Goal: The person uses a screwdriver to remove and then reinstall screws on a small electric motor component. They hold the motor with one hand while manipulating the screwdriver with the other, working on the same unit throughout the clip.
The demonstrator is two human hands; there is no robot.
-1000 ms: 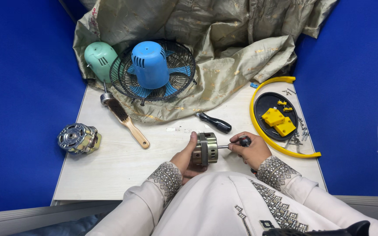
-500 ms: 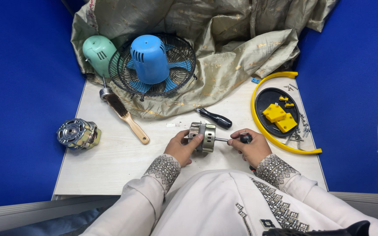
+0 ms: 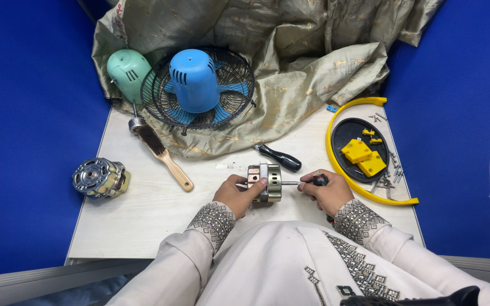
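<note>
Both hands have shifted slightly forward: left hand (image 3: 235,194) grips motor (image 3: 265,182), right hand (image 3: 325,194) clenched around screwdriver (image 3: 312,181) at its side.

A pale table (image 3: 143,226) carries a crumpled gold cloth (image 3: 313,73), a brush (image 3: 163,152) and a spare motor (image 3: 98,178). A black-handled screwdriver (image 3: 279,158) and a yellow-rimmed tray (image 3: 341,136) lie there too.

Small metal fan motor (image 3: 266,182): round brass-and-silver body with copper windings showing, lying on its side at the near middle of the counter (image 3: 143,226), just below the black-handled screwdriver (image 3: 279,158) resting there. Thin shaft pointing right from the motor. Gripped from the left by the left hand (image 3: 235,195). Second screwdriver (image 3: 311,182), dark handle with a red mark, held level in the right hand (image 3: 327,194), tip set against the motor's right face.
</note>
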